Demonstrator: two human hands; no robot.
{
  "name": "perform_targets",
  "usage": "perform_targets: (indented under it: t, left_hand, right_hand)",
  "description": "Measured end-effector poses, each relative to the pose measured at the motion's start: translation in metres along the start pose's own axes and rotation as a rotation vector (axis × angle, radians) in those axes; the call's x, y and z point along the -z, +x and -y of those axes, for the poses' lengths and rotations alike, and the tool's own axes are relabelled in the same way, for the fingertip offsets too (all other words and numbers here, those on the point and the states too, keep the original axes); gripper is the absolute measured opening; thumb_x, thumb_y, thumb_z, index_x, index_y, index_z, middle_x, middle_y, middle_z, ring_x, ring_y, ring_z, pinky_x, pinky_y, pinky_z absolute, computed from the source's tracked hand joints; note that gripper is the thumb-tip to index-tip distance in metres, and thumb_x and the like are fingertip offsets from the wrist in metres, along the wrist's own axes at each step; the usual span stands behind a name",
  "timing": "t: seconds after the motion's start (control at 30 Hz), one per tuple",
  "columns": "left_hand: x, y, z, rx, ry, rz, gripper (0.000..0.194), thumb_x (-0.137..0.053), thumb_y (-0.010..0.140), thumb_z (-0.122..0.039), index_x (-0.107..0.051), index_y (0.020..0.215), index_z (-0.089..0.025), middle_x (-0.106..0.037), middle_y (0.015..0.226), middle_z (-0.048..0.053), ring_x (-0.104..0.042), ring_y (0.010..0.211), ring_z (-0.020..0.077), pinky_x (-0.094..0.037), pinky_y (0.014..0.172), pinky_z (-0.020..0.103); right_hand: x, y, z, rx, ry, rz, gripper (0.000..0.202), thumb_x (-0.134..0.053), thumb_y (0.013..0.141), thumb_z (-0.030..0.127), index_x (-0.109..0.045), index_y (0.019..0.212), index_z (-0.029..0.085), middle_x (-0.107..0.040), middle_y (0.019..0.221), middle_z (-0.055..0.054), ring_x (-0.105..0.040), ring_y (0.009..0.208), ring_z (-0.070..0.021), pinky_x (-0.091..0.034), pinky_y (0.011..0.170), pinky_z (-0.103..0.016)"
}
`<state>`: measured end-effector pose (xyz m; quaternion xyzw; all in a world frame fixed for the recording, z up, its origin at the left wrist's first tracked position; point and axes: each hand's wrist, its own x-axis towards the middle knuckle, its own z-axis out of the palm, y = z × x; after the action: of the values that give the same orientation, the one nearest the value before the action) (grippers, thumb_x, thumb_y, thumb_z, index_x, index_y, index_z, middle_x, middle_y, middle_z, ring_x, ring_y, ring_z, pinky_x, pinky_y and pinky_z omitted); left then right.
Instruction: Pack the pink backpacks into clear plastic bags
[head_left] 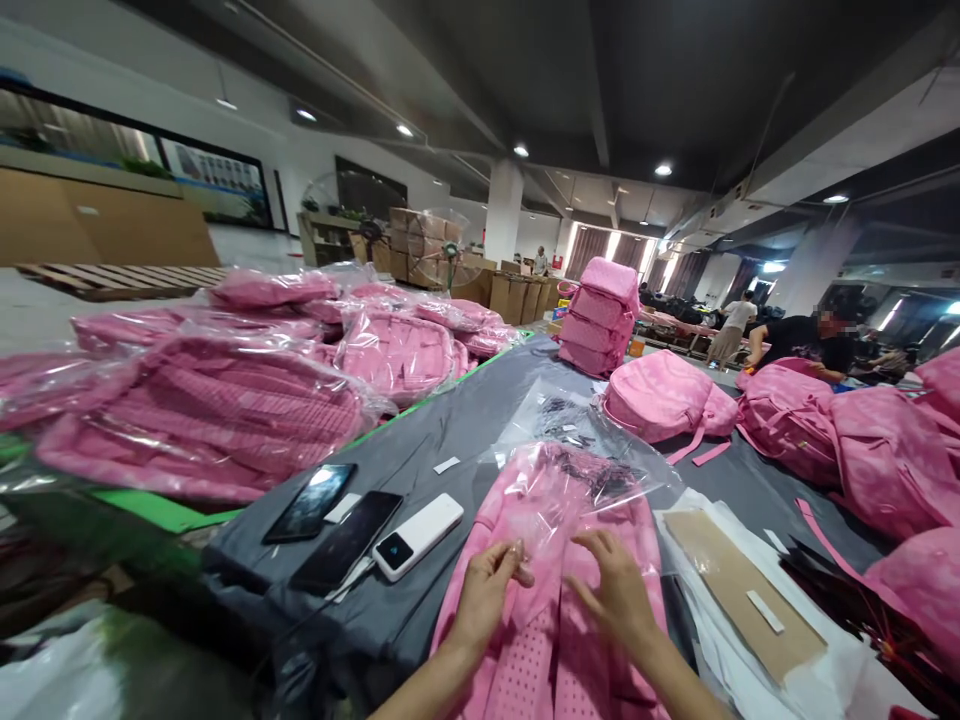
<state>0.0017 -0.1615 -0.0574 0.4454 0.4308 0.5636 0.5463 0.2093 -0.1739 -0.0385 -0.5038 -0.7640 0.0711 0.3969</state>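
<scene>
A pink backpack (540,625) lies in front of me on the grey-covered table, its strap side with dotted mesh facing up. A clear plastic bag (536,500) covers the backpack's far end and spreads over the table beyond it. With thumb and fingers pinched together, my left hand (484,590) holds the near edge of the plastic bag above the backpack. My right hand (615,590) hovers over the right strap, fingers curved and apart, with nothing visible in it.
Bagged pink backpacks (225,410) are piled to the left. Unbagged backpacks (795,410) line the right, and another (600,315) stands upright behind. Two phones (349,540) and a white power bank (418,535) lie at left; cardboard (742,590) on white sheets at right. A co-worker (802,340) is farther right.
</scene>
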Motion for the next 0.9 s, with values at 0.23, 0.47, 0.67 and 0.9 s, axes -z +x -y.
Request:
perform_targets:
  t: [0.23,0.47,0.67,0.9]
  left_hand:
    - [0.013,-0.024,-0.016,0.034,0.11,-0.062,0.07,-0.059,0.063,-0.085,-0.067,0.054,-0.017,-0.068,0.065,0.013,-0.065,0.067,0.0253,-0.054,0.083,0.039]
    - [0.037,-0.038,0.005,-0.095,0.425,-0.062,0.058,-0.045,0.082,-0.066,-0.072,0.069,-0.016,-0.071,0.072,0.012,-0.07,0.074,0.027,-0.056,0.079,0.039]
    - [0.042,-0.045,0.021,-0.896,1.081,-0.403,0.05,-0.048,0.095,-0.025,-0.054,0.143,-0.015,-0.063,0.133,0.014,-0.061,0.119,0.0279,-0.05,0.101,0.044]
    - [0.081,-0.044,0.022,-0.852,0.895,-0.367,0.04,-0.037,0.106,-0.039,-0.072,0.103,-0.019,-0.066,0.092,0.007,-0.067,0.082,0.0187,-0.056,0.077,0.03]
  right_hand:
    - [-0.01,-0.017,0.021,-0.197,0.221,-0.03,0.04,-0.045,0.1,0.055,-0.056,0.105,0.017,-0.067,0.102,-0.009,-0.067,0.096,-0.0194,-0.053,0.079,-0.029]
    - [-0.024,-0.008,0.031,-0.065,0.075,-0.258,0.037,-0.036,0.107,0.038,-0.057,0.085,0.017,-0.063,0.073,-0.002,-0.062,0.064,-0.0122,-0.046,0.061,-0.022]
    - [-0.024,0.0,0.081,0.322,-0.193,-0.405,0.026,-0.036,0.108,0.026,-0.05,0.088,0.017,-0.045,0.056,0.006,-0.04,0.04,-0.0066,-0.025,0.042,-0.021]
    - [0.014,-0.043,0.06,0.452,-0.778,-0.39,0.043,-0.029,0.084,-0.007,-0.058,0.104,0.018,-0.063,0.079,-0.002,-0.058,0.06,-0.0147,-0.034,0.053,-0.027]
